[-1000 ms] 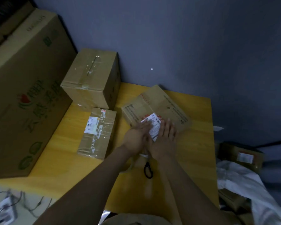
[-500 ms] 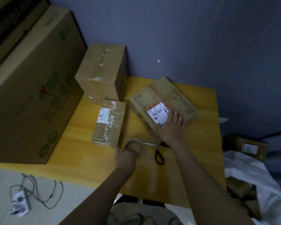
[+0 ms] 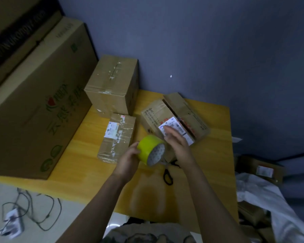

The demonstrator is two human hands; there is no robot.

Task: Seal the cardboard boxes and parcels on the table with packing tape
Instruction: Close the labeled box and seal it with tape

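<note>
Centre of frame: the left hand (image 3: 128, 162) grips the yellow tape roll (image 3: 150, 149) over the table (image 3: 214, 155), fingers curled round the roll's left side. The right hand (image 3: 178, 142) is just right of the roll, fingers straight, holding nothing and motion-blurred; contact with the roll cannot be determined. It overlaps the labelled box (image 3: 154, 111), whose top seam gapes. The scissors (image 3: 168, 176) lie below, blades hidden behind the roll.

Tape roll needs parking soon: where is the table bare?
Widest bare patch: the near edge of the table, in front of the scissors and the small parcel. Also the right strip beside the open box, and a band between the large printed box and the small parcel. Crowded: the middle, where tall box, small parcel and open box sit close.
</note>
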